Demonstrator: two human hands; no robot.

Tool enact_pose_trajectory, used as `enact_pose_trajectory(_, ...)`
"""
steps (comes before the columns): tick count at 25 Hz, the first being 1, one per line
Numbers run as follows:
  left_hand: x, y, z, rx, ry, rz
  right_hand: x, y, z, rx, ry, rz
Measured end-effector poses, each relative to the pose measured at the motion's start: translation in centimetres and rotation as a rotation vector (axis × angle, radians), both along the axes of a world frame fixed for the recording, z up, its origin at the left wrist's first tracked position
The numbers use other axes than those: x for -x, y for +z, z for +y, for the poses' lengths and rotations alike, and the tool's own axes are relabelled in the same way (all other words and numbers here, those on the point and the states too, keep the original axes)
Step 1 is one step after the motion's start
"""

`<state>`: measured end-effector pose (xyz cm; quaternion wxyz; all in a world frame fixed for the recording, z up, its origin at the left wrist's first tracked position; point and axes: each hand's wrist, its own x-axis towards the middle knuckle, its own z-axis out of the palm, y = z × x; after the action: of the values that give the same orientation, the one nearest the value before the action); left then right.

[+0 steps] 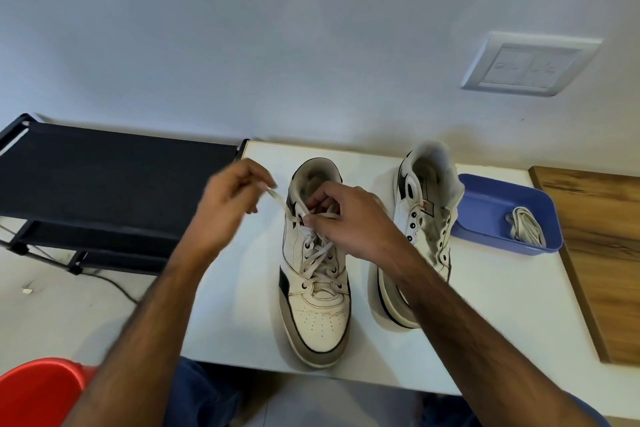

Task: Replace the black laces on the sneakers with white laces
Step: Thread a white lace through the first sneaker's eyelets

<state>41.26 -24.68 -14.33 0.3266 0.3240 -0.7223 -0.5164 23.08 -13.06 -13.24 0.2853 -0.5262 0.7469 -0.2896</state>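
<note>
1. Seen from a head-worn camera: two white leather high-top sneakers with black panels, standing toe-toward-viewer on a white tabletop (242,322).
2. Left-hand sneaker (313,288), near the tabletop's middle and close to its front edge, criss-crossed with a flat white lace (317,262) through most eyelets.
3. Left hand (230,199), raised beside the shoe's collar toward the tabletop's left edge, fingers curled, thumb and fingertips pinching one free end of the white lace, drawn up and out to the left.
4. Right hand (349,218), over the shoe's upper eyelets, fingers bent, thumb and forefinger pinching the lace's other end at the tongue.
5. Second sneaker (424,229), just to the right and slightly farther back, unlaced, black eyelets bare, tongue open; right forearm crossing in front of its toe.
6. Blue rectangular plastic tray (485,204), near the tabletop's right edge and touching or nearly touching the unlaced shoe's heel side, holding a bundled white lace (524,227).
7. Wood-grain board (602,246) along the tabletop's right edge, beside the tray.
8. Black metal-framed fabric rack (104,177) off the left edge; red plastic object (38,392) at lower left; white switch plate (530,62) on the wall behind.
</note>
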Motion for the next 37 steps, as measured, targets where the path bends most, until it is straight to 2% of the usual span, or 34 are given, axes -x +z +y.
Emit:
enact_pose_trajectory(2,0.6,-0.8,0.7,0.206,-0.172,-0.398,0.9,0.3,0.1,-0.01,0.039,-0.157)
enact_pose_trajectory(3,0.8,-1.1,0.8,0.225,-0.227,-0.495,1.2,0.4,0.2,-0.008,0.056,-0.201)
enact_pose_trajectory(6,1.0,-1.0,1.3,0.197,-0.237,-0.54,1.7,0.3,0.3,0.009,0.095,-0.228)
enact_pose_trajectory(9,1.2,-0.8,1.6,0.063,-0.231,-0.497,1.9,0.1,0.3,0.014,0.108,-0.254)
enact_pose_trajectory(12,1.2,-1.1,1.2,0.078,-0.264,-0.474,2.3,-0.4,0.1,0.019,0.113,-0.296)
enact_pose_trajectory(15,0.9,-1.1,0.7,0.138,-0.292,-0.388,2.5,-0.8,-0.2,0.015,0.114,-0.271)
enact_pose_trajectory(17,0.7,-0.9,0.8,0.087,-0.294,-0.282,2.5,-0.9,-0.3,0.002,0.101,-0.275)
enact_pose_trajectory(19,0.4,-0.3,0.8,-0.017,-0.284,-0.08,2.6,-1.0,-0.3,-0.009,0.081,-0.277)
enact_pose_trajectory(23,-0.5,0.7,-0.2,-0.262,-0.178,0.442,2.8,-0.9,-0.4,-0.001,0.1,-0.305)
enact_pose_trajectory(25,-0.7,0.6,-0.5,-0.319,-0.098,0.535,2.7,-0.9,-0.3,0.006,0.127,-0.298)
enact_pose_trajectory(26,-0.7,0.6,-0.4,-0.296,-0.063,0.498,2.7,-0.9,-0.2,0.011,0.133,-0.293)
enact_pose_trajectory(28,-0.2,0.6,0.1,-0.179,-0.063,0.249,2.9,-1.0,0.1,0.029,0.125,-0.28)
enact_pose_trajectory(31,0.4,-0.4,0.9,0.025,-0.225,-0.403,3.4,-0.6,0.7,0.052,0.106,-0.265)
enact_pose_trajectory(32,0.5,-0.6,1.0,0.074,-0.264,-0.551,3.5,-0.4,0.8,0.06,0.106,-0.265)
enact_pose_trajectory(34,0.8,-0.2,1.3,0.09,-0.289,-0.63,3.8,0.1,1.1,0.066,0.105,-0.271)
enact_pose_trajectory(37,1.0,0.6,1.3,0.038,-0.309,-0.505,4.5,0.3,1.4,0.056,0.103,-0.265)
